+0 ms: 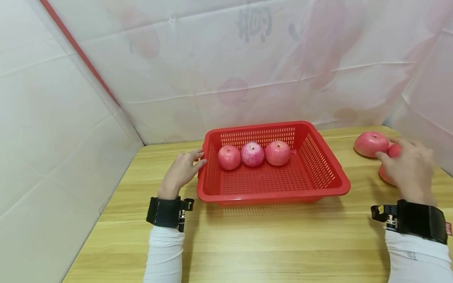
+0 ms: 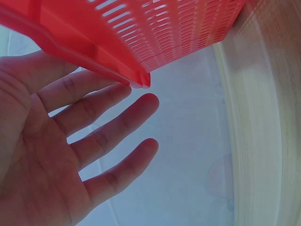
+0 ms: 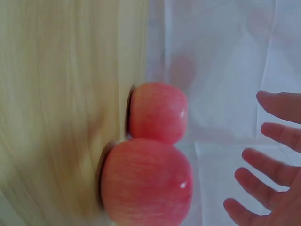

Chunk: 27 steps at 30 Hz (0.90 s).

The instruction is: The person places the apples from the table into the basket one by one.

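Note:
A red plastic basket (image 1: 269, 195) with slotted walls holds three apples in a row: a red one (image 1: 229, 158), a paler streaked one (image 1: 253, 154) and another red one (image 1: 277, 153). My left hand (image 1: 180, 171) is at its left rim, fingers extended and some touching the rim (image 2: 101, 70). To the right of the basket, two more red apples lie on the table. My right hand (image 1: 410, 167) hovers over the nearer apple (image 3: 146, 183), hiding part of it in the head view. Its fingers are spread, apart from both apples. The farther apple (image 3: 158, 113) lies just beyond.
The wood-grain table (image 1: 247, 243) runs up to pale printed sheeting (image 1: 198, 70) at the back and both sides. A red strip (image 1: 78, 47) slants down the sheeting at the left. Each wrist wears a black strap with a small camera mount.

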### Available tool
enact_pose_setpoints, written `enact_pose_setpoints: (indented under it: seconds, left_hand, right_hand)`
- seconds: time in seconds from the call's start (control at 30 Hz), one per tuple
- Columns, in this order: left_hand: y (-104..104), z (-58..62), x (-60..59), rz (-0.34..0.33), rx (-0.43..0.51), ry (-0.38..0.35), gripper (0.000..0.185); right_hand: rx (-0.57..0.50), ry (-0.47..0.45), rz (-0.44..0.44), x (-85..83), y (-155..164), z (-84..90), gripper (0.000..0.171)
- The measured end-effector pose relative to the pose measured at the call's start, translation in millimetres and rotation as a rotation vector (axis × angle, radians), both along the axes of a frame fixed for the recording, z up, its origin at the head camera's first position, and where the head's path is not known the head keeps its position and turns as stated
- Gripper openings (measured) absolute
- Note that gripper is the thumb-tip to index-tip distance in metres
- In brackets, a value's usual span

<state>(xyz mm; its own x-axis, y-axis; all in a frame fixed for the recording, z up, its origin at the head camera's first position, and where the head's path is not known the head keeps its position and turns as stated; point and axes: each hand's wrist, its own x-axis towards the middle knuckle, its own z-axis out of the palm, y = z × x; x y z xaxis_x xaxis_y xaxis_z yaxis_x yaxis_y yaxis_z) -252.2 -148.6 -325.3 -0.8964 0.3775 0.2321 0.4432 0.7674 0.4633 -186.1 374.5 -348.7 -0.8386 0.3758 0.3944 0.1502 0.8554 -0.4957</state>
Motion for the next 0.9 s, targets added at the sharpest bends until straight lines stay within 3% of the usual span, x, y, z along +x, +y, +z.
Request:
enact_pose_setpoints:
  seconds: [0.23, 0.5, 0.9]
  left_hand:
    - [0.2, 1.5, 1.5, 0.015, -0.012, -0.017, 0.039]
    - [1.3, 1.7, 0.9, 0.015, -0.019, -0.02, 0.039]
    - [0.5, 2.6, 0.8, 0.009, -0.013, -0.018, 0.038]
  right_hand:
    - [-0.032, -0.05, -0.026, 4.7, 6.5, -2.0, 0.054]
    - [-0.067, -0.034, -0.054, 4.5, 13.3, -7.4, 0.042]
    - [-0.086, -0.089, -0.123, 3.8, 19.4, -16.5, 0.053]
